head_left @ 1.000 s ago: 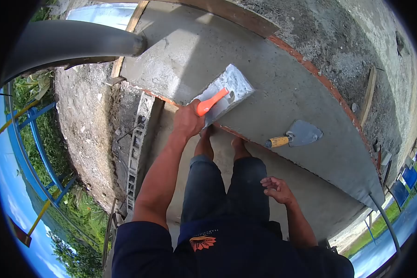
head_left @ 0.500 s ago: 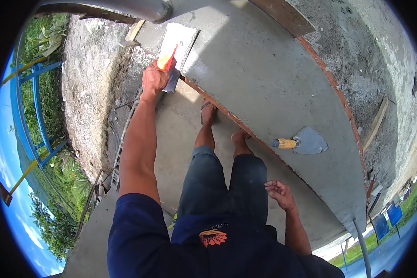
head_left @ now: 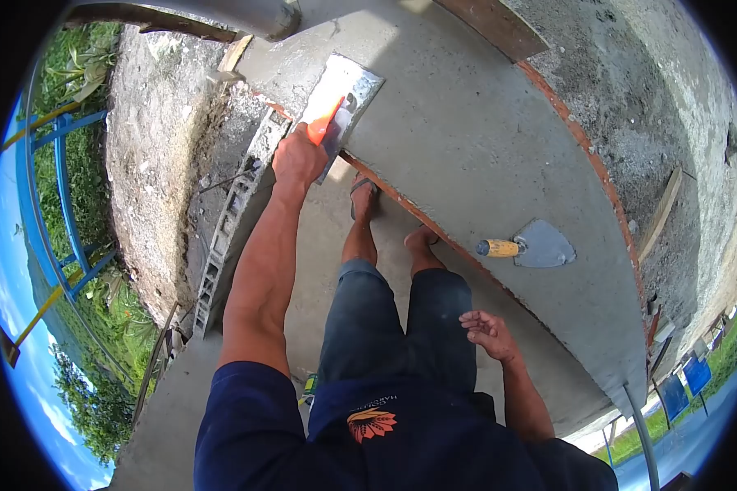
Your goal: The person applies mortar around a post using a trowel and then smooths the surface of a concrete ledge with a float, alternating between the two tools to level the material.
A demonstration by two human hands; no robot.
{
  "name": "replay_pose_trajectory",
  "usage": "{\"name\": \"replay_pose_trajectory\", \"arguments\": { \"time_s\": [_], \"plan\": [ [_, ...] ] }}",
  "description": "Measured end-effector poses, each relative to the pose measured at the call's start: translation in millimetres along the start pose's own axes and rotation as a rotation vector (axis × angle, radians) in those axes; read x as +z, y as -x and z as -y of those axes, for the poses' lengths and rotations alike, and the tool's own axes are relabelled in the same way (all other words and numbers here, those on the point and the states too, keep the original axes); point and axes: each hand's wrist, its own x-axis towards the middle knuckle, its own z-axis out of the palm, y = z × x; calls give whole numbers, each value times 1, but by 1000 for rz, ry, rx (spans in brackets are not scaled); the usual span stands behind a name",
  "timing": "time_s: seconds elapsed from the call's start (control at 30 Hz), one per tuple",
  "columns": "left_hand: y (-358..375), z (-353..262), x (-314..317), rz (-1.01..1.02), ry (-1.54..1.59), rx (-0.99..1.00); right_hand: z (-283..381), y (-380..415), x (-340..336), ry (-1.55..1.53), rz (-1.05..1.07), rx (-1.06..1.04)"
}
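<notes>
A smooth grey concrete slab (head_left: 467, 147) is spreading across my head view. Nearest, the right hand (head_left: 489, 334) is hanging beside dark blue-grey cloth shorts (head_left: 360, 327), fingers loosely curled, seemingly empty. Farther out, a yellow-handled, grey metal pointed trowel (head_left: 532, 247) is lying on the slab. Beyond, the left hand (head_left: 299, 157) is clasping an orange-handled, rectangular steel trowel (head_left: 336, 110), its blade seemingly resting on the slab, near end overhanging the front edge. I'm favouring light, even pressure, leading edge slightly raised. Farther still, a brown flat board (head_left: 495, 29) is bordering the slab.
</notes>
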Motion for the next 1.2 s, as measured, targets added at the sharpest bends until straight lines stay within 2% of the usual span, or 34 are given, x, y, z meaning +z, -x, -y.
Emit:
{"name": "replay_pose_trajectory", "arguments": {
  "time_s": [0.37, 0.53, 0.57, 0.63, 0.7, 0.87, 0.93, 1.0, 1.07, 1.1, 1.17, 1.2],
  "plan": [
    [-13, 2, -5, 56, 87, -9, 5, -13, 2, 82, 49, 6],
    [-14, 35, 10, 63, 295, 62, 14, -2, -7, 93, 9, 27],
    [-10, 35, 15, 58, 255, 51, 11, -1, -8, 77, 3, 38],
    [3, 20, 16, 43, 170, 27, 3, -4, -9, 44, -3, 56],
    [18, -17, 26, 112, 181, 35, -1, -13, -6, 40, 17, 33],
    [78, -112, 61, 391, 83, 310, 8, -21, 9, 16, 51, -57],
    [86, -107, 57, 325, 134, 322, 18, -8, 9, 68, 45, -116],
    [77, -89, 40, 268, 156, 312, 17, 4, -1, 6, -12, -80],
    [42, -58, 12, 118, 209, 192, 4, 11, -13, -36, -50, -57],
    [8, -25, 20, 58, 281, 160, -4, 10, -21, -38, -58, -56],
    [-13, -21, 1, 127, 261, 167, -24, 5, -28, -76, -70, -56],
    [-5, -33, 14, 166, 322, 214, -34, 2, -28, -109, -75, -58]
  ]
}}
